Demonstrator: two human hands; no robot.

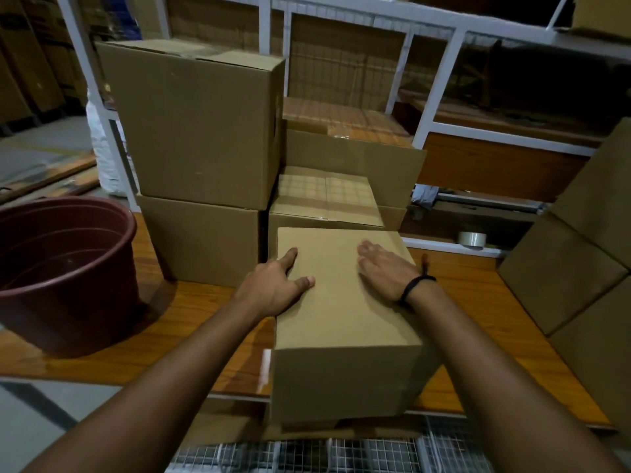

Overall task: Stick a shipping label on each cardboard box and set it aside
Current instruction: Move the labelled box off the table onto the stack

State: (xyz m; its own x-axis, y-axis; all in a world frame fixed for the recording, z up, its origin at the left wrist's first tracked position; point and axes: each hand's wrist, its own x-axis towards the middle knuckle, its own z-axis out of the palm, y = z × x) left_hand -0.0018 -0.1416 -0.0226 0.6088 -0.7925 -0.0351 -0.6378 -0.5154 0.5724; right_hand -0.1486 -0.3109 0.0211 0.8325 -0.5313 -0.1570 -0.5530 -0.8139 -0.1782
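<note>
- Plain brown cardboard box (345,308) sits in the middle of the glossy orange-brown wooden table (191,322), its closed top facing up and its near end jutting out past the table's front edge.
- Left hand (273,288) rests on the box's top at the left edge, with the forefinger stretched forward and the thumb lying flat on the cardboard. The other fingers are out of sight at the edge, so I cannot tell whether they curl round the side.
- Right hand (386,271) lies palm down on the top near the far right corner, fingers straight and slightly spread, holding nothing. A black cord bracelet (415,285) circles its wrist.
- Just behind the box stands a lower carton with clear tape across its flaps (327,199).
- To the left of that, a large brown carton (194,124) is stacked on another one (201,240).
- A dark red plastic bucket (61,268) stands on the table's left end, well apart from the box.
- A roll of clear packing tape (472,240) lies at the back right, near a stack of brown cartons (560,274).
- A white metal rack (440,110) rises behind everything.
</note>
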